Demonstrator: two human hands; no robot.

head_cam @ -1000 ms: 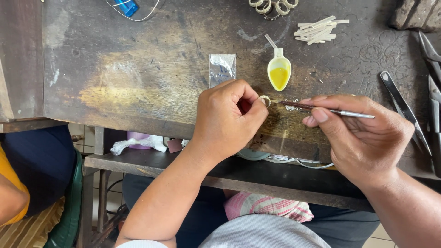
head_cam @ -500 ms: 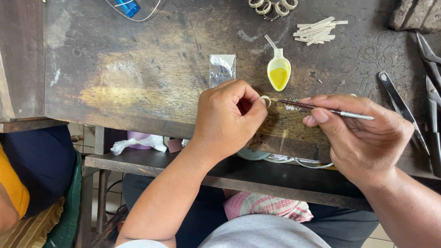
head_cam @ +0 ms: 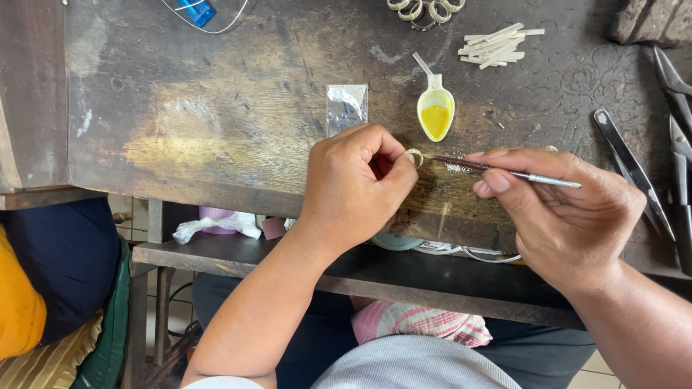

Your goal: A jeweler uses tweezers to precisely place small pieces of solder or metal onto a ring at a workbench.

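Pinched by its rim at the fingers of the left hand (head_cam: pixel 357 184), just above the counter (head_cam: pixel 216 108), the small metal ring (head_cam: pixel 414 156) looks light, stiff and slippery, while the right hand (head_cam: pixel 559 212) fingers clasp a thin tool (head_cam: pixel 504 171) at it.

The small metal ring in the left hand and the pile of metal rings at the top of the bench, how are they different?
The small metal ring is single and pinched in the left hand, while the pile of metal rings holds several, lying loose and untouched. The held ring has the right hand's thin metal tool at it; the pile has none. Both look like pale round metal bands.
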